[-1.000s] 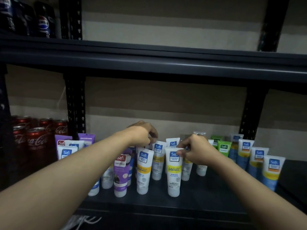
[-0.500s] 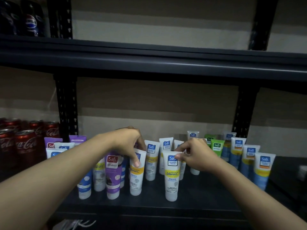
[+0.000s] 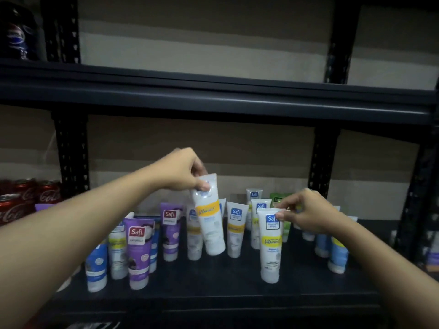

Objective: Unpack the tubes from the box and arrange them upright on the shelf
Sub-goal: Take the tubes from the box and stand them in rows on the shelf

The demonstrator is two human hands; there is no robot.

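A: Far left first, quick.
B: Red cola cans (image 3: 23, 200) stood at the left end of the shelf (image 3: 213, 288); a dark soda bottle (image 3: 16, 36) sat on the upper shelf (image 3: 213, 100) above them.
A: Next?
B: A cluster of tubes stood cap-down; a blue-and-white tube (image 3: 96, 264) on its left side, a purple tube (image 3: 139, 252) just beside it at the front.
A: Left hand?
B: The left hand (image 3: 180, 172) reached in over that cluster; thumb and fingers pinched the flat top end of a white tube with a yellow band, the tilted tube (image 3: 209, 217); its top leaned left, cap pointing down; couldn't tell whether the cap touched the shelf.
A: Right hand?
B: The right hand (image 3: 308, 214) was curled; thumb and fingertips pinched the top right corner of the front tube (image 3: 270, 245), white with a yellow band; that one stood upright on its cap, nearer the front edge than the rows behind it.
A: Anything further right?
B: A green tube (image 3: 278, 200) stood at the back, just left of the hand; light blue tubes (image 3: 337, 255) stood cap-down at the right, partly hidden by the forearm.
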